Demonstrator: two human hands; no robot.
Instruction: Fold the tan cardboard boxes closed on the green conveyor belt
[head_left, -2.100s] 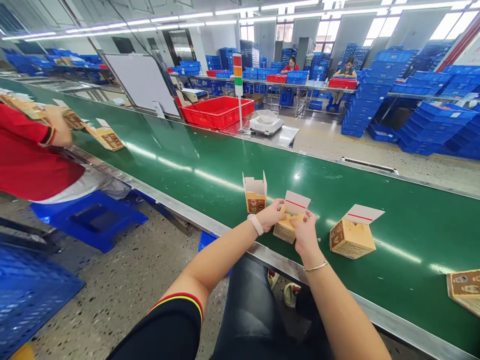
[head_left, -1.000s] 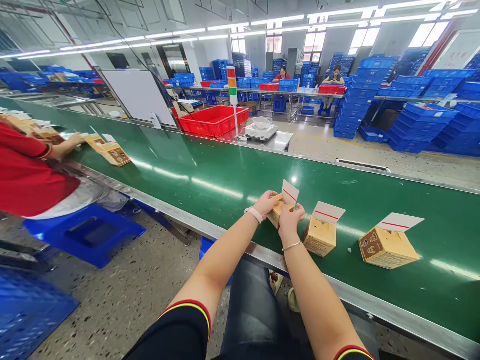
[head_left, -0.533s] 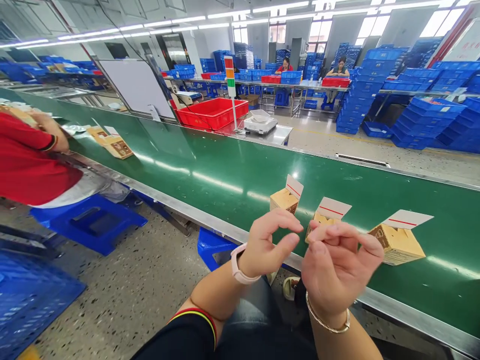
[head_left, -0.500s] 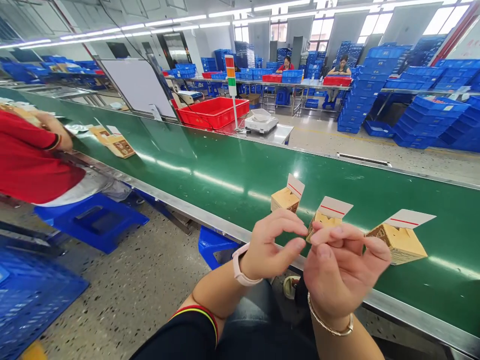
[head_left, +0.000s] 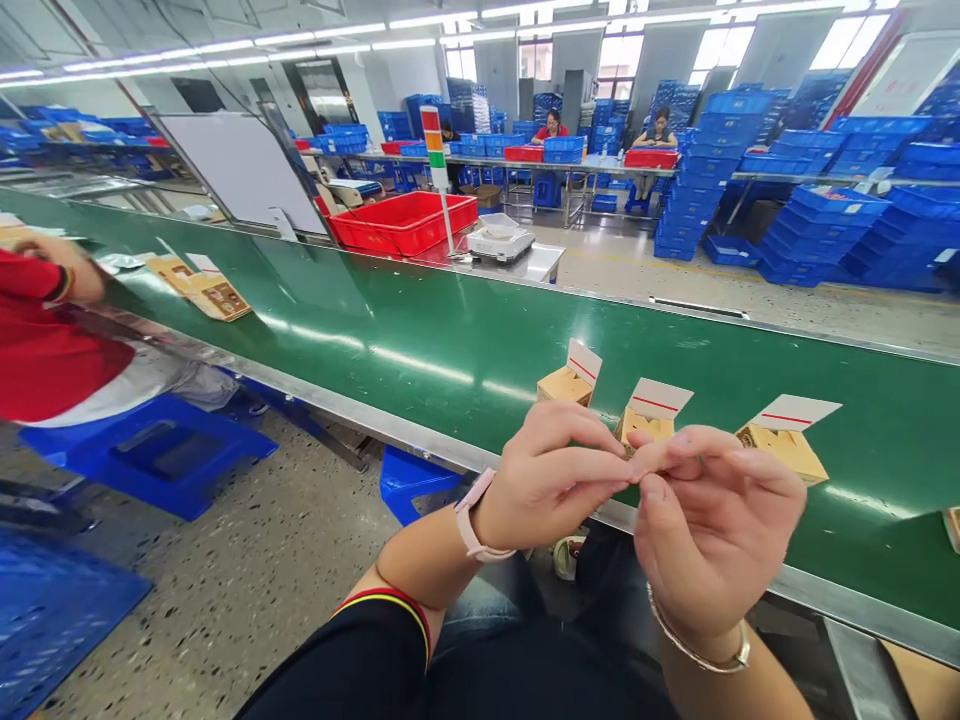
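Observation:
My left hand [head_left: 551,480] and my right hand [head_left: 720,520] are raised close in front of me, above my lap and short of the belt's steel edge. Their fingertips meet in a pinch; whether anything small sits between them, I cannot make out. Beyond them three small tan cartons stand in a row on the green conveyor belt [head_left: 450,330]. Each has a white lid flap with a red stripe standing up: the left carton [head_left: 564,385], the middle carton [head_left: 645,425] and the right carton [head_left: 784,450]. Neither hand touches a carton.
A co-worker in a red top [head_left: 45,340] sits at the left on a blue stool [head_left: 150,450], with flat cartons [head_left: 199,290] on the belt nearby. Behind the belt are a red crate [head_left: 405,220], a scale [head_left: 501,240], a signal lamp post [head_left: 433,150] and stacked blue crates [head_left: 862,230].
My hands have let go of the left carton and drawn back from the belt toward me. Their fingertips have come together. The cartons now stand alone on the belt.

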